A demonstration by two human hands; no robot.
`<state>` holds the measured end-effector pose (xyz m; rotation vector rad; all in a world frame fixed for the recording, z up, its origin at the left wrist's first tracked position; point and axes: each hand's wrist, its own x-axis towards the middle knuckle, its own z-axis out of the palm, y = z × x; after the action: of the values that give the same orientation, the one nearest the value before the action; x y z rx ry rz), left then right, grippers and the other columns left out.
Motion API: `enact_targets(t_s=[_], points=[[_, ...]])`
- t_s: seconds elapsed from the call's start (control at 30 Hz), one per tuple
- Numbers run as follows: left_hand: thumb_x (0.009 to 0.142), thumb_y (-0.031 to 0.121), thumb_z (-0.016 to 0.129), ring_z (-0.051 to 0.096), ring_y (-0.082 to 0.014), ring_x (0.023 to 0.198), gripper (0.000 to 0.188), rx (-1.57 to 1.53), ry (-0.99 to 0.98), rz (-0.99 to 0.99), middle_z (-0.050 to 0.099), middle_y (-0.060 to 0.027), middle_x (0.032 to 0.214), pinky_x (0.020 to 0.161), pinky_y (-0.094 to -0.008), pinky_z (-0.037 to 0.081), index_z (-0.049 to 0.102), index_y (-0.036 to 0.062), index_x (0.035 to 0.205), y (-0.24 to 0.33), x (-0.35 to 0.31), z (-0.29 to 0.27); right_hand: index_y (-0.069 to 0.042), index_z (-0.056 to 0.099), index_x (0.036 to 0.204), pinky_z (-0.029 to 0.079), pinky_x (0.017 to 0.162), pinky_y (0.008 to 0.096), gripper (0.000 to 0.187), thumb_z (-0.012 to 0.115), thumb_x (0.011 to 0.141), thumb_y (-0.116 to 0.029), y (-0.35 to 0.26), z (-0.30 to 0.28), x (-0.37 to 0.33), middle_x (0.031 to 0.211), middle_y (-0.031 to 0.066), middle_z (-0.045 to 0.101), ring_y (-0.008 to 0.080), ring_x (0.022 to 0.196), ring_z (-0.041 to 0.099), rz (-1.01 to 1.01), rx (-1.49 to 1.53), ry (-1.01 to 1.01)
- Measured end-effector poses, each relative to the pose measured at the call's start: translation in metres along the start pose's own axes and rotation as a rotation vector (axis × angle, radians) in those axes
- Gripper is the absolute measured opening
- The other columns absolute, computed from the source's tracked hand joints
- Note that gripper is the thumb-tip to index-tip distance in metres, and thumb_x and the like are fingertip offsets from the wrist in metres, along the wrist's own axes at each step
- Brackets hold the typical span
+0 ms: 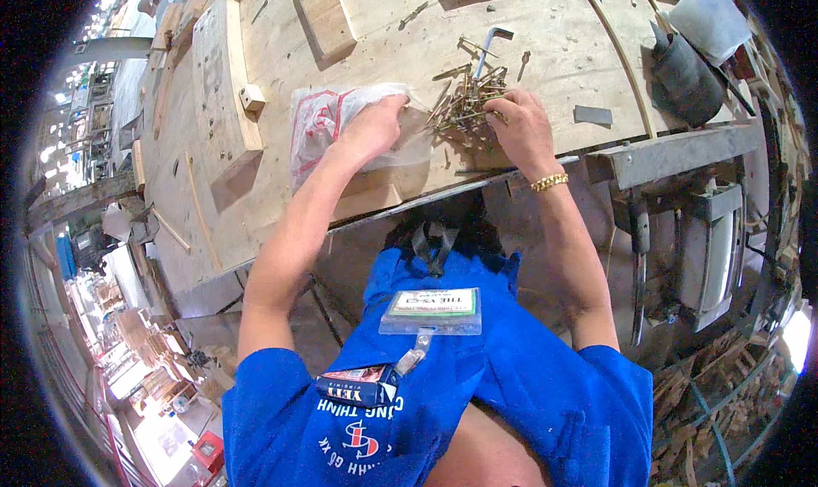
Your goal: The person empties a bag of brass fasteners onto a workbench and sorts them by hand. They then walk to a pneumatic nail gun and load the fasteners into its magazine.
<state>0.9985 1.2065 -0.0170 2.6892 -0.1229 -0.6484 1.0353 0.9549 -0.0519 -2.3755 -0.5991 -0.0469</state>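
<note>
Blue shirt (511, 376) fills the lower frame, closest to the lens, with a clear badge holder (431, 311) hanging at the chest and a small box (362, 386) in the pocket. Landmark: plywood bench (545, 44). Both forearms reach up onto its near edge.

Left hand (372, 127) – fingers closed on the mouth of a clear plastic bag (328, 129) with red print; bag lies flat on the bench, just left of the screws.

Right hand (521, 127) – gold bracelet (550, 181) at the wrist; fingertips curled into the right side of a loose screw pile (467, 102), pinching among them. Cannot tell how many it grips.

Pile sits on the bench between the two hands, near its front edge. Bent hex key (489, 46) lies just beyond the pile. Dark cylinder (686, 78) at the bench's right end, well apart – small wood block (252, 97) toward its left
</note>
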Motion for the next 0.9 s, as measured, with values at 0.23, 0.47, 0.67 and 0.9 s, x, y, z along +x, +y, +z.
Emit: enact_targets(t_s=[0.23,0.47,0.67,0.9], points=[[0.079,-0.001,0.047,0.06,-0.0394,0.099,0.053,0.401,-0.125,0.135,0.057,-0.027,0.111,0.082,-0.0418,0.05,0.039,-0.0003,0.132,-0.008,-0.006,0.004,-0.008,0.066,0.096,0.046,0.083,0.0383,0.018,0.065,0.078,-0.012,0.009,-0.01,-0.023,0.093,0.0095,0.063,0.0292,0.092,0.057,0.065,0.112,0.158],[0.085,0.008,0.047,0.059,-0.0357,0.102,0.056,0.072,-0.115,0.028,0.054,-0.0265,0.119,0.081,-0.0404,0.048,0.032,0.0047,0.139,-0.016,0.007,0.003,-0.008,0.066,0.096,0.047,0.08,0.0372,0.017,0.063,0.081,-0.017,0.008,-0.008,-0.027,0.09,0.0097,0.064,0.028,0.089,0.059,0.186,0.171,0.198],[0.083,0.011,0.051,0.058,-0.033,0.093,0.028,0.13,-0.001,0.036,0.059,-0.0177,0.097,0.078,-0.0397,0.045,0.051,0.0013,0.109,-0.012,0.002,-0.002,-0.005,0.066,0.094,0.048,0.074,0.033,0.015,0.061,0.082,-0.014,0.011,-0.005,-0.028,0.088,0.0092,0.064,0.0235,0.081,0.061,0.14,0.117,0.253],[0.074,0.007,0.055,0.054,-0.0234,0.075,0.026,-0.279,0.118,0.3,0.052,-0.0121,0.079,0.072,-0.033,0.044,0.049,0.0019,0.099,0.061,0.001,-0.051,-0.009,0.066,0.092,0.049,0.075,0.037,0.014,0.062,0.081,-0.017,0.008,-0.003,-0.028,0.09,0.0098,0.064,0.0267,0.086,0.061,0.205,0.16,0.242]])
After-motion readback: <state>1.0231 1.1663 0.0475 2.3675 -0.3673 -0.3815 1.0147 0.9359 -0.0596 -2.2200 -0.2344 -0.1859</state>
